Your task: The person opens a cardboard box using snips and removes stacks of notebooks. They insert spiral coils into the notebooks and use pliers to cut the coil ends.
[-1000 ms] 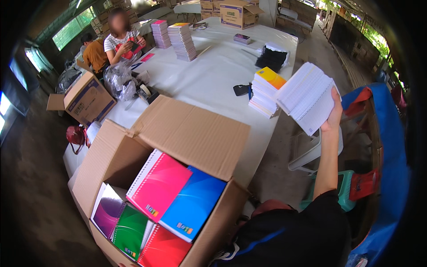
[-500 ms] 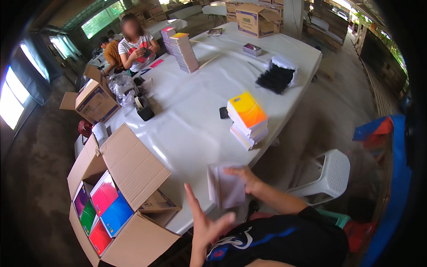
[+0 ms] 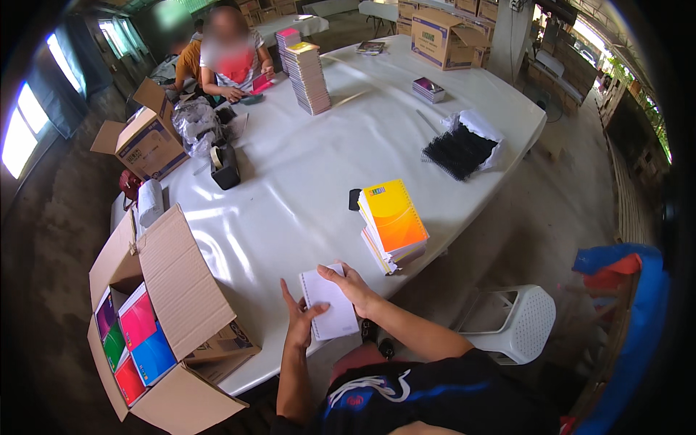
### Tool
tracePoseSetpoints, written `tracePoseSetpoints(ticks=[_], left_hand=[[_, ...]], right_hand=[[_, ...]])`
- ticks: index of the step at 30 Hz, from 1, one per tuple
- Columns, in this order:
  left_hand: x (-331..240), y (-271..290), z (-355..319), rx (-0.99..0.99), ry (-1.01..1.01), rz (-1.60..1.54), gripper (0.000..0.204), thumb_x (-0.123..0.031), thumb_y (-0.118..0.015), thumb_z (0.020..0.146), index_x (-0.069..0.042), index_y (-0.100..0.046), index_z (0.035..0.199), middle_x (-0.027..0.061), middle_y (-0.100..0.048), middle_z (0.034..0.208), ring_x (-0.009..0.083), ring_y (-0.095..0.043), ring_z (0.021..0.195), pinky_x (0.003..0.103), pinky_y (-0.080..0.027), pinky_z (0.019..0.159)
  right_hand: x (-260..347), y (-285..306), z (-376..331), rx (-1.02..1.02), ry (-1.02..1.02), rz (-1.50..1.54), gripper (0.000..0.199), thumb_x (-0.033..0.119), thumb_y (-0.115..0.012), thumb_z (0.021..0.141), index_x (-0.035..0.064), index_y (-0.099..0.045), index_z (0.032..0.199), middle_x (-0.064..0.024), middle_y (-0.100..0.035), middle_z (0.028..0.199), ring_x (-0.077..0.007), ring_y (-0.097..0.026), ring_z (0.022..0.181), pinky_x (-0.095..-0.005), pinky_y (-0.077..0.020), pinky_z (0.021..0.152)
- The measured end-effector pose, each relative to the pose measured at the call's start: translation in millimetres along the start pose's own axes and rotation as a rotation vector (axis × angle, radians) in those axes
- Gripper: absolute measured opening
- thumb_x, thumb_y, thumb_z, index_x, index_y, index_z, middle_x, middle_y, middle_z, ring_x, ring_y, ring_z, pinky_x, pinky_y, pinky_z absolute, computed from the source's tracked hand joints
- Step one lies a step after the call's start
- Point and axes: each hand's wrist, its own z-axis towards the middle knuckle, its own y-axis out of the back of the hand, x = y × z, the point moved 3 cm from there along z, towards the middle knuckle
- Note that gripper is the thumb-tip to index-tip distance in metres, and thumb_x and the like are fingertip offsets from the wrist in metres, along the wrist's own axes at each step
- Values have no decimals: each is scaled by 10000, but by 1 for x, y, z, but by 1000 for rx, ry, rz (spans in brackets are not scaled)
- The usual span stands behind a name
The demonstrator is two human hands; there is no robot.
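Over the near edge of the table I hold a small notebook (image 3: pixel 338 324), its blank white page up and binding holes along its left edge. My right hand (image 3: pixel 349 287) is closed on its upper right side, thumb across the page. At the left edge, my left hand (image 3: pixel 299 316) presses its thumb onto the page; its index finger points up and the other fingers are mostly hidden. Just beyond my right hand stands a stack of notebooks, topped by a yellow and orange cover (image 3: pixel 395 221).
An open carton (image 3: pixel 174 257) of colourful notebooks stands at the left. Black binding coils (image 3: pixel 460 152) lie on the far right of the white table (image 3: pixel 283 203). A tape dispenser (image 3: pixel 225 168), tall notebook stacks (image 3: pixel 308 80) and a seated person are farther off. A white stool (image 3: pixel 525 322) stands right.
My left hand has come in to the notebook and now touches it. The notebook has moved slightly left and its page faces up more plainly. My view has shifted.
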Motion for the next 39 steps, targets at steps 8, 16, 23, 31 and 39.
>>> tracePoseSetpoints(ticks=[8, 16, 23, 31, 39], left_hand=[[-17, 16, 86, -81, 83, -200, 1200, -154, -734, 689, -216, 217, 1419, 266, -355, 1306, 374, -464, 1128, 516, -399, 930], [11, -2, 158, -139, 192, -110, 1230, -228, -767, 674, -183, 213, 1416, 276, -314, 1344, 373, -438, 1164, 529, -378, 944], [17, -35, 136, -78, 115, 393, 1252, -244, -792, 668, -131, 204, 1419, 312, -300, 1324, 410, -440, 1147, 438, -397, 950], [23, -59, 109, -137, 215, 199, 1106, -224, -692, 760, -168, 186, 1431, 249, -267, 1363, 354, -419, 1204, 439, -373, 990], [51, -79, 118, -154, 21, 354, 1163, -190, -778, 670, -87, 77, 1450, 240, -155, 1412, 351, -298, 1281, 410, -325, 1036]], right_hand=[[94, 27, -111, 1220, 291, -624, 698, 179, -726, 781, -5, -379, 1357, -183, -395, 1393, -264, -407, 1277, -358, -289, 1071], [93, 212, -82, -411, 626, 216, 569, 426, -505, 908, 34, -428, 1314, -135, -498, 1295, -236, -480, 1192, -431, -369, 1004], [24, 251, 3, -366, 154, 207, 684, 547, -447, 903, 36, -382, 1353, -124, -452, 1343, -213, -426, 1240, -358, -298, 1045], [26, 198, 44, 45, 21, 98, 766, 611, -395, 894, 10, -358, 1367, -133, -483, 1310, -184, -482, 1184, -305, -339, 1014], [38, 198, 45, 108, -31, 48, 670, 519, -450, 906, 13, -393, 1341, -105, -508, 1274, -154, -497, 1150, -290, -371, 973]])
